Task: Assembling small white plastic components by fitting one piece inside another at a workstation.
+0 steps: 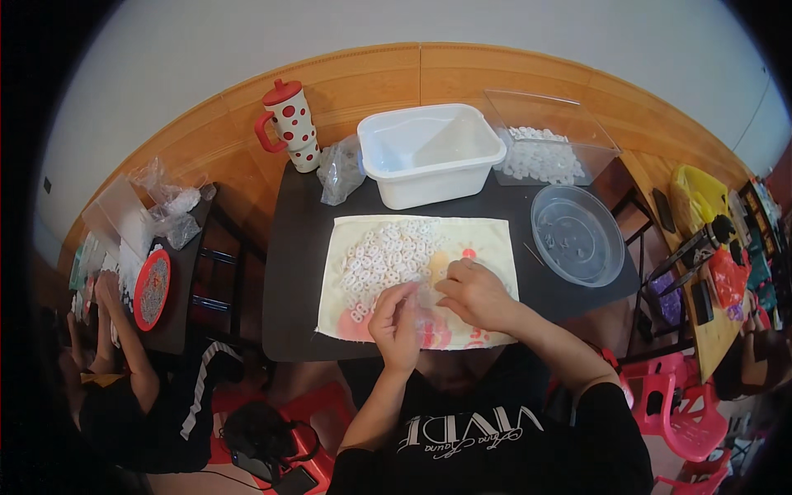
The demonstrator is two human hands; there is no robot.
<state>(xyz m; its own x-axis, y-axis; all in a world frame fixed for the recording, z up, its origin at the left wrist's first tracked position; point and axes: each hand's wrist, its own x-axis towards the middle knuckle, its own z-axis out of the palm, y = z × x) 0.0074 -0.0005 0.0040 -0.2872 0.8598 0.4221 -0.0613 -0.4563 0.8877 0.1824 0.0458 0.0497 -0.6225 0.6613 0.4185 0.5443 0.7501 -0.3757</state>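
Over the near part of a pale yellow printed cloth, my two hands are close together. My left hand is closed, thumb and fingers pinching a small clear plastic piece that looks like a little bag; its exact kind is hard to make out. To its right, my right hand is bent with fingertips pressed together at the plastic's edge. What those fingers hold is hidden. A spread of small white pieces with holes covers the left half of the cloth, just beyond my left hand.
Behind the cloth stand a white tub, a crumpled clear bag and a red-dotted tumbler. A clear box of white pieces and a round clear container are at the right. On the left, another person's hand works near a red tray.
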